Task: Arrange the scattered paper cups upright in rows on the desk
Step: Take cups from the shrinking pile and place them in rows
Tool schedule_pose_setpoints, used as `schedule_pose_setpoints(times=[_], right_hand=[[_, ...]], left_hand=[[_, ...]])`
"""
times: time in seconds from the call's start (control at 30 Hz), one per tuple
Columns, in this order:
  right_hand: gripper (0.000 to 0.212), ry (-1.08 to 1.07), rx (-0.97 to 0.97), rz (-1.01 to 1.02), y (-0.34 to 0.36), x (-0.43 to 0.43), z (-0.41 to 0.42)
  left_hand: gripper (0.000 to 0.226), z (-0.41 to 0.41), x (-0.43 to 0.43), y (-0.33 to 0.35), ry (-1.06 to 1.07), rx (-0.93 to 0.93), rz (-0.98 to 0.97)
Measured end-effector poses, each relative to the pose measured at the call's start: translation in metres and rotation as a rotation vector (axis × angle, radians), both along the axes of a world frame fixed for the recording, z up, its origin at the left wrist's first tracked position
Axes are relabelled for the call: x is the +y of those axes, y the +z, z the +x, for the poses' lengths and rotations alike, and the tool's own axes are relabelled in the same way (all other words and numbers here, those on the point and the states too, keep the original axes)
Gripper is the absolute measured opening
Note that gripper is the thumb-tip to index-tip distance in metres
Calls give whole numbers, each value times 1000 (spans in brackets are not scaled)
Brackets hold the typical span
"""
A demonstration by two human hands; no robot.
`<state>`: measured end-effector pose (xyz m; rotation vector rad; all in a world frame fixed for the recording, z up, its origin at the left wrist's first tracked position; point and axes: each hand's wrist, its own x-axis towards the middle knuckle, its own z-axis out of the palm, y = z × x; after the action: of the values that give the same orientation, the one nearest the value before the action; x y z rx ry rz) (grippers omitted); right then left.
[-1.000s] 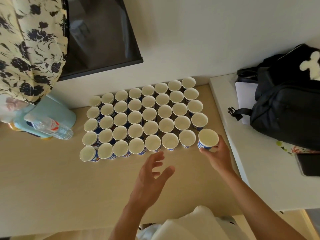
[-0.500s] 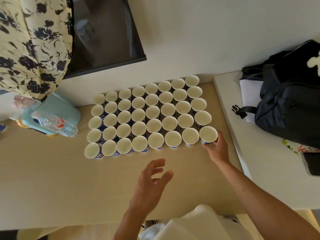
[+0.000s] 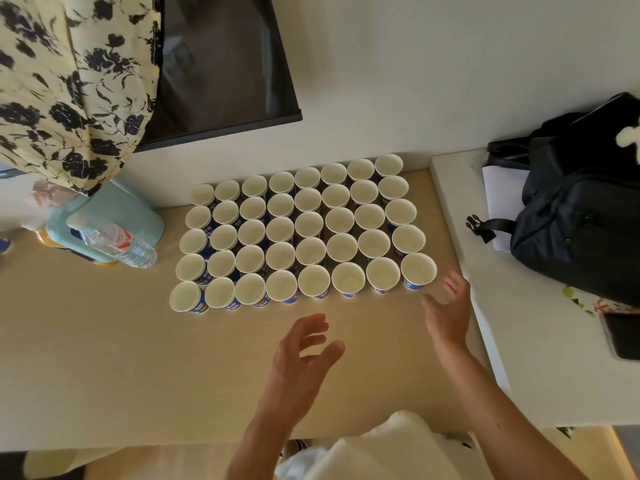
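Soft, warm indoor light, fairly dim, with no hard glare. The wall is brightest toward the upper right. The white counter along the desk's right edge is the lightest area, and the desk darkens toward its left edge. The paper cups show pale interiors with dark shadow in the gaps between them. A dark screen carries faint, dull reflections. Motion blur smears the fingertips of the right hand; the left hand is slightly soft. Wide-angle distortion bends the desk's edges and tilts the wall.
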<state>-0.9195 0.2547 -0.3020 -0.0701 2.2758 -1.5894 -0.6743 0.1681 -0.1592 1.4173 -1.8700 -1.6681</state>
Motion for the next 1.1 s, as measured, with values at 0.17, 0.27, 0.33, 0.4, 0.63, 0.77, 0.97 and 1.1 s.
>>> schedule_pose_setpoints(times=[0.17, 0.27, 0.33, 0.4, 0.63, 0.77, 0.97, 1.1], right_hand=[[58, 53, 88, -177, 55, -16, 46], [56, 291, 84, -226, 80, -35, 80], [56, 440, 60, -229, 91, -47, 103], [57, 559, 34, -231, 105, -63, 128], [57, 756, -14, -276, 151, -107, 212], [53, 841, 14, -292, 171, -126, 276], [49, 979, 20, -297, 179, -159, 381], [49, 1014, -13, -310, 181, -181, 453]], left_hand=[[52, 4, -4, -1, 125, 103, -6], [61, 13, -6, 2, 235, 165, -16], [60, 21, -8, 7, 296, 197, -24], [58, 34, -11, 15, 354, 231, -50], [58, 107, -24, 41, 558, 398, -42], [56, 169, -42, 58, 654, 450, -66], [58, 284, -67, 76, 767, 504, -134], [63, 360, -75, 73, 844, 485, -158]])
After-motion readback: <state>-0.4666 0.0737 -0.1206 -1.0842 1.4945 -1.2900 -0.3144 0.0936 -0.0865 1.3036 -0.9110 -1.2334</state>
